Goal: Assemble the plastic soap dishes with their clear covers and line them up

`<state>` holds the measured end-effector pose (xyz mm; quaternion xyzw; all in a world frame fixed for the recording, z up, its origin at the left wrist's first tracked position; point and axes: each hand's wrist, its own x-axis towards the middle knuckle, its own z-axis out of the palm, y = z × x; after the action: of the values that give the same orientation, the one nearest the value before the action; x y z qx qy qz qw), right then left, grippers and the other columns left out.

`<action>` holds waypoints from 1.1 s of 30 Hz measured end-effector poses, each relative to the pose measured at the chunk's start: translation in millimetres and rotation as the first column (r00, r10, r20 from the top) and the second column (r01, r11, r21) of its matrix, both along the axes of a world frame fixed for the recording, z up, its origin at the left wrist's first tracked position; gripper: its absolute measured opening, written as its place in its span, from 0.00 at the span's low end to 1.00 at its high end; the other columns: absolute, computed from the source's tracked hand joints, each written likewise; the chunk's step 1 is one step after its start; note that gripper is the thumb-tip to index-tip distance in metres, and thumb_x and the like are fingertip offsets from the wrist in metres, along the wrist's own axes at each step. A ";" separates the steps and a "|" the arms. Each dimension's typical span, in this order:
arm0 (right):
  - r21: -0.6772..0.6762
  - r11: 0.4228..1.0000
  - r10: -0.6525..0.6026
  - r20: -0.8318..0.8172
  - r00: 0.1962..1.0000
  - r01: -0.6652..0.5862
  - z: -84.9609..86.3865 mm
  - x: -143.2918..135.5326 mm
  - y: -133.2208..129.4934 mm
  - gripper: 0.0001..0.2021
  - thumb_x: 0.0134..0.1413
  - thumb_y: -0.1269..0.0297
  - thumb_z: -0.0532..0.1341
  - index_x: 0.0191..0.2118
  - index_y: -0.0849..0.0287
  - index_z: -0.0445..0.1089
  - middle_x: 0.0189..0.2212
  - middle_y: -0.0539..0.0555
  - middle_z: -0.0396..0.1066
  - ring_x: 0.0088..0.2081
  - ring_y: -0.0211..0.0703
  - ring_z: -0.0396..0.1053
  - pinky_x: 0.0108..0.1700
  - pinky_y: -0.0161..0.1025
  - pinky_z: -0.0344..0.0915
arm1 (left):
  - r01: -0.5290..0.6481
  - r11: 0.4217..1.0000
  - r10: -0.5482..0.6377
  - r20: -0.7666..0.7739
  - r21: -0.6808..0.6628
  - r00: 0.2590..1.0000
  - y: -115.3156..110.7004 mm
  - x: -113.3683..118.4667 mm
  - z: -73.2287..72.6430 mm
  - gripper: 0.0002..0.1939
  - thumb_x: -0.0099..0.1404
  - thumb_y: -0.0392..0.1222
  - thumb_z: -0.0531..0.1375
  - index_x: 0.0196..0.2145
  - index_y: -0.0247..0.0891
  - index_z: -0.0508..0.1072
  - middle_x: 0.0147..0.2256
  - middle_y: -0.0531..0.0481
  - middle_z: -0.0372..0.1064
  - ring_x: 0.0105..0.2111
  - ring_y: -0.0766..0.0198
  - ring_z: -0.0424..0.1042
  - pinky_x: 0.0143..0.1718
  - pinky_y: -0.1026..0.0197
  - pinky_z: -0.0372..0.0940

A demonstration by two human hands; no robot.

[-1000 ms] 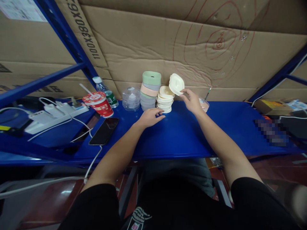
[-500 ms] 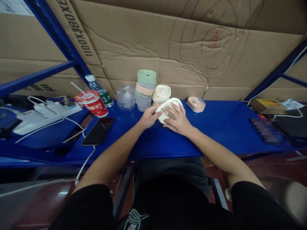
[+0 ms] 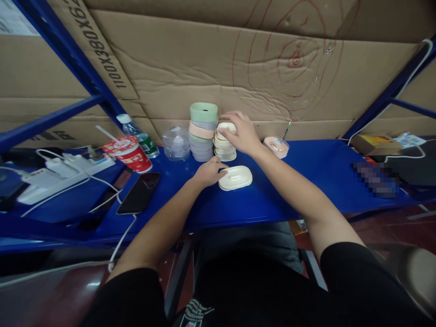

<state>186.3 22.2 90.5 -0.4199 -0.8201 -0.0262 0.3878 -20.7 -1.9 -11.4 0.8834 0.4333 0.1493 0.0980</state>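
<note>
A cream oval lid-like plastic piece [image 3: 237, 178] with a rounded raised form in its middle rests on the blue tabletop in front of me. My left hand [image 3: 209, 172] pinches its left edge, thumb on top and the other fingers behind. Farther back stands a stack of similar cream pieces [image 3: 225, 150]. My right hand [image 3: 241, 131] is at the top of that stack, thumb and fingers apart; whether it touches the top piece I cannot tell. Directly left of it rises a taller stack of green, grey and peach containers [image 3: 203, 131].
Clear round plastic containers [image 3: 176, 144] stand left of the stacks. Beyond them are a red paper cup [image 3: 134, 156] with a straw, a water bottle [image 3: 139, 136], a phone [image 3: 139, 193] and a white power strip [image 3: 68, 177]. A peach container [image 3: 276, 146] sits right, against the cardboard [image 3: 190, 59].
The cream piece has come down from between both hands onto the table. My right hand has let go of it and moved back to the cream stack; my left hand stays at its edge.
</note>
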 end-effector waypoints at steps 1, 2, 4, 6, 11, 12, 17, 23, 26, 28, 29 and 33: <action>-0.021 1.000 0.000 -0.003 1.000 -0.001 5.7 -6.7 12.6 0.29 0.72 0.38 0.56 0.68 0.49 0.69 0.65 0.59 0.71 0.69 0.66 0.63 0.71 0.66 0.59 | 0.009 1.000 -0.009 -0.032 -0.006 0.999 0.8 -0.9 -1.0 0.20 0.74 0.47 0.59 0.56 0.47 0.84 0.50 0.43 0.75 0.52 0.50 0.77 0.55 0.51 0.72; -0.044 0.999 -0.006 -0.009 1.000 0.005 9.8 -13.4 23.9 0.30 0.71 0.37 0.57 0.68 0.49 0.68 0.65 0.60 0.71 0.69 0.67 0.64 0.70 0.67 0.59 | 0.023 1.000 -0.023 -0.059 -0.008 0.998 1.5 -1.7 -2.0 0.19 0.74 0.47 0.58 0.56 0.48 0.84 0.49 0.43 0.75 0.51 0.51 0.77 0.55 0.52 0.72; -0.098 0.994 -0.046 -0.012 0.999 0.045 14.2 -25.9 41.3 0.31 0.69 0.38 0.59 0.69 0.50 0.69 0.64 0.61 0.71 0.67 0.70 0.66 0.68 0.71 0.61 | 0.046 0.999 -0.046 -0.092 0.000 0.995 3.0 -3.2 -3.4 0.19 0.75 0.45 0.57 0.56 0.49 0.84 0.48 0.44 0.75 0.50 0.53 0.77 0.54 0.54 0.72; -0.142 0.985 -0.096 0.001 0.995 0.096 15.9 -36.1 51.7 0.31 0.68 0.40 0.61 0.68 0.51 0.70 0.63 0.63 0.72 0.66 0.73 0.67 0.66 0.76 0.61 | 0.055 0.998 -0.054 -0.099 0.010 0.994 4.2 -4.2 -4.0 0.19 0.76 0.45 0.56 0.56 0.49 0.84 0.49 0.44 0.76 0.50 0.53 0.77 0.54 0.54 0.72; -0.162 0.976 -0.148 0.015 0.989 0.149 22.6 -45.5 58.4 0.23 0.66 0.48 0.66 0.61 0.53 0.76 0.58 0.62 0.76 0.62 0.71 0.71 0.66 0.76 0.61 | 0.048 0.999 -0.047 -0.084 -0.001 0.995 4.3 -3.4 -3.3 0.20 0.76 0.47 0.57 0.57 0.45 0.82 0.52 0.42 0.77 0.52 0.50 0.78 0.56 0.52 0.72; -0.160 0.977 -0.144 -0.003 0.990 0.142 24.8 -44.6 57.3 0.22 0.66 0.49 0.67 0.60 0.53 0.77 0.58 0.61 0.77 0.61 0.69 0.72 0.66 0.74 0.62 | 0.045 0.999 -0.045 -0.080 -0.004 0.996 3.5 -2.9 -2.9 0.20 0.75 0.48 0.58 0.58 0.44 0.82 0.53 0.42 0.77 0.53 0.50 0.78 0.56 0.52 0.72; -0.024 1.000 -0.014 -0.153 0.988 0.011 31.8 -21.9 27.2 0.23 0.68 0.47 0.65 0.63 0.49 0.76 0.62 0.55 0.76 0.67 0.63 0.69 0.69 0.65 0.63 | 0.060 0.997 -0.061 -0.022 -0.055 0.998 -1.2 -2.4 -0.4 0.25 0.72 0.54 0.62 0.62 0.41 0.79 0.58 0.41 0.76 0.57 0.47 0.77 0.59 0.50 0.71; -0.102 0.989 0.072 -0.284 0.956 -0.105 6.8 40.4 -41.6 0.25 0.63 0.43 0.68 0.58 0.51 0.80 0.66 0.59 0.74 0.68 0.63 0.71 0.61 0.59 0.75 | 0.007 0.988 0.060 0.432 -0.153 0.900 15.4 -2.9 -4.1 0.26 0.76 0.57 0.54 0.56 0.38 0.80 0.50 0.40 0.81 0.38 0.56 0.79 0.46 0.51 0.74; -0.200 0.947 0.171 -0.348 0.922 -0.251 -11.3 66.9 -61.7 0.25 0.58 0.43 0.72 0.55 0.50 0.82 0.66 0.58 0.74 0.66 0.61 0.73 0.58 0.58 0.78 | 0.080 0.925 0.224 0.704 -0.371 0.674 26.2 -1.3 -3.1 0.38 0.79 0.66 0.40 0.58 0.34 0.76 0.39 0.39 0.82 0.23 0.63 0.69 0.26 0.58 0.66; -0.300 0.896 0.230 -0.319 0.920 -0.328 -20.8 76.8 -67.3 0.24 0.54 0.46 0.75 0.53 0.49 0.83 0.66 0.56 0.75 0.64 0.60 0.75 0.55 0.57 0.80 | 0.205 0.871 0.274 0.788 -0.447 0.551 25.6 -0.7 2.3 0.46 0.76 0.73 0.34 0.61 0.35 0.73 0.37 0.39 0.81 0.20 0.65 0.65 0.19 0.61 0.56; -0.350 0.865 0.261 -0.299 0.918 -0.360 -25.0 79.4 -68.0 0.23 0.53 0.48 0.76 0.53 0.49 0.83 0.66 0.56 0.75 0.63 0.60 0.76 0.54 0.56 0.81 | 0.267 0.850 0.281 0.820 -0.454 0.499 22.6 -0.7 6.3 0.47 0.75 0.76 0.35 0.61 0.36 0.73 0.38 0.40 0.81 0.20 0.65 0.66 0.17 0.62 0.53; -0.451 0.770 0.354 -0.287 0.890 -0.452 -43.8 78.6 -60.8 0.26 0.56 0.57 0.74 0.60 0.48 0.80 0.68 0.56 0.73 0.66 0.58 0.74 0.61 0.55 0.78 | 0.444 0.795 0.297 0.904 -0.413 0.308 3.4 -3.7 23.9 0.38 0.66 0.74 0.59 0.56 0.38 0.75 0.34 0.48 0.77 0.23 0.66 0.68 0.16 0.66 0.53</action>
<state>265.0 -38.6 46.7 -0.3208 -0.8288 0.3132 0.3348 -24.4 1.5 12.6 0.5605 0.2688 0.4870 0.6135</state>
